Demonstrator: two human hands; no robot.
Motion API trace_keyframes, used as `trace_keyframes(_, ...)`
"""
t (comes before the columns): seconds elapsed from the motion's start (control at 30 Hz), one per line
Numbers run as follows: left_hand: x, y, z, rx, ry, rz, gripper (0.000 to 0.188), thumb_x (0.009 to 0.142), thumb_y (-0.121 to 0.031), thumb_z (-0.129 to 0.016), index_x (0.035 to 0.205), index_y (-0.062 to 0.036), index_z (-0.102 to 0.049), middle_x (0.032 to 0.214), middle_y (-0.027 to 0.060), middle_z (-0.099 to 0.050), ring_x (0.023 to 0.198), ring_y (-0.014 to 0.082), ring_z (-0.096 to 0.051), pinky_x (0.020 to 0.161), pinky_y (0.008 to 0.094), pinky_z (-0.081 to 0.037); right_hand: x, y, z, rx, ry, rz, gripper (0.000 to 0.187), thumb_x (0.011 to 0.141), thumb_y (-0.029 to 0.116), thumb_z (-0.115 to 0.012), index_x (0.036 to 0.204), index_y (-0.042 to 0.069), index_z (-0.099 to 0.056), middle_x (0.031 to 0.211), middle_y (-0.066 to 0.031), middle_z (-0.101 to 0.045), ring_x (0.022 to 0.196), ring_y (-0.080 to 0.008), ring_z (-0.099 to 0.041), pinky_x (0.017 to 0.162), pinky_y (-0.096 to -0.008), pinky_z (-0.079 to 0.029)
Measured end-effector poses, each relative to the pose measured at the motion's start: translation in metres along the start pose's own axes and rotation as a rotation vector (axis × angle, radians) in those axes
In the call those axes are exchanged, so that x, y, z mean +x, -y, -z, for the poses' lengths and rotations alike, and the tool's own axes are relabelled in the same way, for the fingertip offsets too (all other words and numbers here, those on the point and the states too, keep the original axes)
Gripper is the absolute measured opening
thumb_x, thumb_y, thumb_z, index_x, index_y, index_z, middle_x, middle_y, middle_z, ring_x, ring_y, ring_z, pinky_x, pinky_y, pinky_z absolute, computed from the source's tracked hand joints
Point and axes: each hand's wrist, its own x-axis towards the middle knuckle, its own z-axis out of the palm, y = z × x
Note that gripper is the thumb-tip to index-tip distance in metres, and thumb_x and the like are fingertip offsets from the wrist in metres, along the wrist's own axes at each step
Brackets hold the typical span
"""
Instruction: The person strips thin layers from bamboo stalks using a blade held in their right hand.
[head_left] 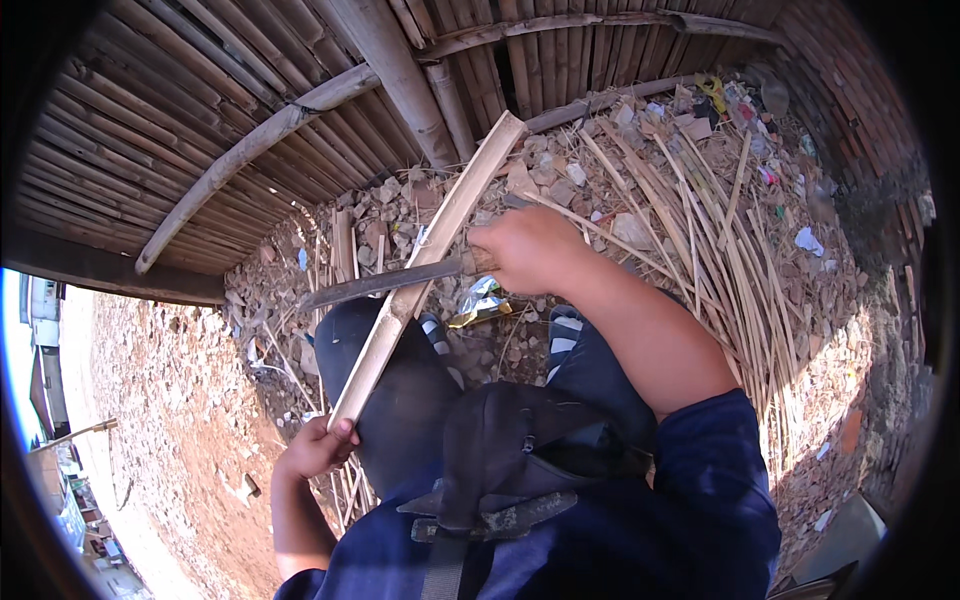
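My left hand (315, 448) is closed round the near end of a long split bamboo piece (462, 218), which slants up and away to the right across my bent left leg. Its pale, hollow inner side faces up. In my right hand (532, 248), the fingers wrap the wooden handle of a long knife (375, 284). The dark blade points left and crosses the bamboo around its middle, above my knee. Whether the edge bites into the bamboo I cannot tell.
Many thin bamboo strips (725, 260) lie in a heap on the right. Stones, rubble and litter cover the ground, with a shiny gold wrapper (482, 303) between my feet. A bamboo wall (250, 110) with poles rises in front. A black bag (485, 430) rests at my lap.
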Motion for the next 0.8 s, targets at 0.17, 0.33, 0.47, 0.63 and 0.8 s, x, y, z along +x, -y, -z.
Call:
trace_keyframes(0.17, 0.004, -0.002, -0.011, -0.015, -0.040, -0.033, 0.046, 0.102, -0.048, -0.055, 0.088, -0.0050, -0.062, 0.058, -0.0001, -0.050, 0.047, 0.0103, -0.044, 0.046, 0.0266, -0.037, 0.017, -0.063, -0.016, 0.151, -0.148, -0.253, 0.052, 0.073, 0.015, -0.069, 0.124, 0.013, -0.068, 0.101, -0.0220, -0.070, 0.098, -0.0394, -0.067, 0.088, -0.0478, -0.054)
trace_keyframes(0.33, 0.001, 0.003, -0.003, 0.019, -0.029, -0.045, 0.048, 0.100, -0.052, -0.057, 0.088, -0.0059, -0.062, 0.061, 0.0003, -0.052, 0.050, 0.0109, -0.047, 0.047, 0.0271, -0.039, 0.003, -0.024, 0.001, 0.042, -0.110, -0.166, 0.043, 0.073, 0.016, -0.069, 0.116, 0.011, -0.069, 0.098, -0.0208, -0.071, 0.094, -0.0400, -0.068, 0.085, -0.0487, -0.054)
trace_keyframes(0.47, 0.002, 0.004, 0.000, 0.067, -0.009, -0.055, 0.050, 0.098, -0.055, -0.058, 0.088, -0.0066, -0.063, 0.064, 0.0008, -0.055, 0.052, 0.0116, -0.051, 0.049, 0.0277, -0.042, 0.004, -0.006, 0.003, 0.000, 0.015, -0.095, 0.036, 0.074, 0.009, -0.064, 0.110, 0.011, -0.069, 0.098, -0.0200, -0.071, 0.097, -0.0380, -0.068, 0.085, -0.0489, -0.054)
trace_keyframes(0.63, 0.001, -0.008, -0.003, 0.015, 0.013, 0.017, 0.049, 0.099, -0.054, -0.057, 0.089, -0.0064, -0.063, 0.063, 0.0009, -0.055, 0.049, 0.0125, -0.052, 0.047, 0.0278, -0.042, 0.019, -0.069, -0.017, 0.174, -0.174, -0.294, 0.030, 0.074, 0.010, -0.066, 0.103, 0.009, -0.069, 0.094, -0.0186, -0.070, 0.095, -0.0388, -0.068, 0.085, -0.0502, -0.054)
trace_keyframes(0.8, 0.004, 0.006, 0.003, 0.017, 0.043, -0.014, 0.051, 0.099, -0.056, -0.057, 0.089, -0.0057, -0.063, 0.063, 0.0013, -0.055, 0.051, 0.0133, -0.053, 0.048, 0.0285, -0.043, 0.012, -0.016, -0.006, 0.118, -0.104, -0.235, 0.032, 0.073, 0.009, -0.065, 0.105, 0.010, -0.069, 0.095, -0.0187, -0.070, 0.096, -0.0388, -0.068, 0.085, -0.0505, -0.054)
